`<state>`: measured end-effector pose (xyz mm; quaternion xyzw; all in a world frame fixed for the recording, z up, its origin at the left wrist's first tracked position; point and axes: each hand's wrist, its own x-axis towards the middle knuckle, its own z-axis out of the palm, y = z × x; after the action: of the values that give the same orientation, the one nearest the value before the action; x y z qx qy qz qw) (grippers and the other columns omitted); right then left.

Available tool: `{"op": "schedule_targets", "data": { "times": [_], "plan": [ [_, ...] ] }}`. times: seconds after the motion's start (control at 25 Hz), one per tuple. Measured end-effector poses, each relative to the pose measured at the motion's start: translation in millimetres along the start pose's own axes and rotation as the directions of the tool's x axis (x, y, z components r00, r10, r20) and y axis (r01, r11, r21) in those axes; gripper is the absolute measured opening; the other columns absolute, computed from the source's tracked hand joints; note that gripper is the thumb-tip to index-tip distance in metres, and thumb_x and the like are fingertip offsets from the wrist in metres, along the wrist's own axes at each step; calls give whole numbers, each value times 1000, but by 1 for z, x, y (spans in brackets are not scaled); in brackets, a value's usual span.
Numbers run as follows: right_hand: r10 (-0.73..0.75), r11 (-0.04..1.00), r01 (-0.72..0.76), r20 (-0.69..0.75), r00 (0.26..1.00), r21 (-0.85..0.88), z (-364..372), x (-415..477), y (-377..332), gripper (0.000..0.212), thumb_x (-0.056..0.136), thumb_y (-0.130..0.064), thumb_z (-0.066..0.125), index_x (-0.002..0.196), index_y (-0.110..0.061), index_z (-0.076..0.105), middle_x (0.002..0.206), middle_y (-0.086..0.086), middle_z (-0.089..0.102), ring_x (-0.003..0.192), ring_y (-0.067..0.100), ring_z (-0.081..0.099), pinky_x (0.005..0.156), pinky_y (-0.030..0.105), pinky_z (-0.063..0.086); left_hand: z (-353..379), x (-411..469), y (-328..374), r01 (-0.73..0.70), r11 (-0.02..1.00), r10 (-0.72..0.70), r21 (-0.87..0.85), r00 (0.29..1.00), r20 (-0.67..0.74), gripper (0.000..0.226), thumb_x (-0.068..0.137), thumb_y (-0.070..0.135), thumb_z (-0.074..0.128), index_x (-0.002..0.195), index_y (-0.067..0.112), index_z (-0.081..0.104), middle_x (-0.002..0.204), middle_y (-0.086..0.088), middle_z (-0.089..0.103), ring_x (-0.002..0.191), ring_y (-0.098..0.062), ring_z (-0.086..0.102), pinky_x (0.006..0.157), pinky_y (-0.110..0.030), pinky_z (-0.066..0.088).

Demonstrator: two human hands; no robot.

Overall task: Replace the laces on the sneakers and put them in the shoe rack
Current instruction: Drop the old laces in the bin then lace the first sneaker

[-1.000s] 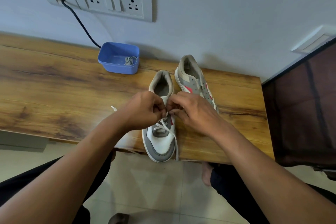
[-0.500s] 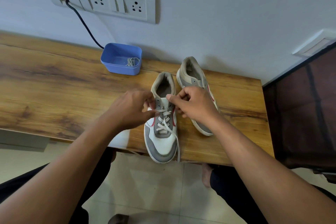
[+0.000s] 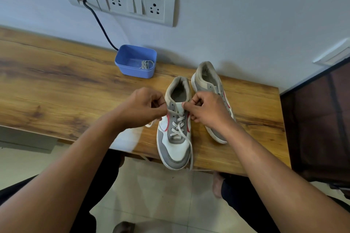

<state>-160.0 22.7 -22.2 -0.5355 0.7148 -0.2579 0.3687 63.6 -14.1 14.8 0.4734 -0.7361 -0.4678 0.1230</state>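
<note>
Head view: both hands at the upper eyelets of the near sneaker.
The near sneaker stands at the desk's front edge, toe toward the person. Its white lace is crossed through the lower eyelets, with one end trailing past the toe. The left hand has its grip clamped on the lace at the left row. The right hand has its grip curled at the right row; what it holds cannot be told. The second sneaker sits just beside it. A blue tub by the wall contains a coiled lace.

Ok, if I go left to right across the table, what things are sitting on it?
Blue tub with a coiled lace inside → half-laced sneaker → second sneaker.
</note>
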Motion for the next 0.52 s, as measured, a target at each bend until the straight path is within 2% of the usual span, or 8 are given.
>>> {"op": "schedule_targets", "data": {
  "times": [0.16, 0.24, 0.28, 0.4, 0.44, 0.52],
  "plan": [
    [11, 998, -9, 29, 1000, -69, -7, -6, -9, 35, 90, -47, 79, 77, -16, 70, 67, 1, 74, 63, 17, 74, 67, 41, 65, 7, -1, 14, -50, 993, 55, -109, 997, 46, 11, 89, 10, 73, 78, 10, 70, 72, -7, 74, 70, -25, 70, 68, -45, 55],
    [102, 989, -118, 166, 981, 89, -12, -15, -16, 38, 95, -45, 73, 83, -9, 68, 67, 7, 75, 63, 20, 75, 60, 35, 63, 15, -2, 24, -74, 984, 91, -160, 990, 106, 5, 89, 12, 76, 86, 9, 74, 76, -9, 75, 72, -24, 72, 67, -37, 54],
    [141, 960, -195, 252, 957, 203, -13, -19, -19, 31, 98, -37, 72, 88, -8, 66, 70, 9, 76, 65, 23, 76, 58, 34, 63, 18, -3, 28, -83, 979, 115, -187, 979, 171, 3, 90, 11, 76, 91, 8, 75, 80, -11, 76, 74, -23, 72, 69, -33, 55],
    [148, 865, -300, 367, 918, 402, -21, -32, -24, 7, 97, -7, 71, 99, -6, 64, 79, 13, 73, 67, 23, 74, 59, 36, 64, 18, -6, 34, -41, 956, 134, -289, 942, 309, 13, 96, 9, 69, 105, 4, 76, 93, -15, 78, 89, -32, 75, 82, -39, 61],
    [150, 823, -324, 372, 916, 466, -29, -36, -24, 7, 97, -1, 68, 99, -6, 63, 79, 14, 72, 67, 23, 73, 62, 38, 65, 17, -7, 34, -20, 952, 112, -305, 952, 287, 14, 97, 10, 66, 106, 4, 76, 94, -14, 78, 89, -33, 75, 82, -40, 61],
    [152, 727, -340, 343, 927, 596, -53, -40, -20, 10, 97, 3, 63, 93, -6, 62, 74, 11, 70, 66, 22, 72, 63, 37, 66, 15, -9, 28, -10, 974, 42, -225, 989, 139, 13, 99, 14, 65, 101, 9, 77, 88, -8, 79, 82, -26, 76, 75, -38, 61]
  ]
}}
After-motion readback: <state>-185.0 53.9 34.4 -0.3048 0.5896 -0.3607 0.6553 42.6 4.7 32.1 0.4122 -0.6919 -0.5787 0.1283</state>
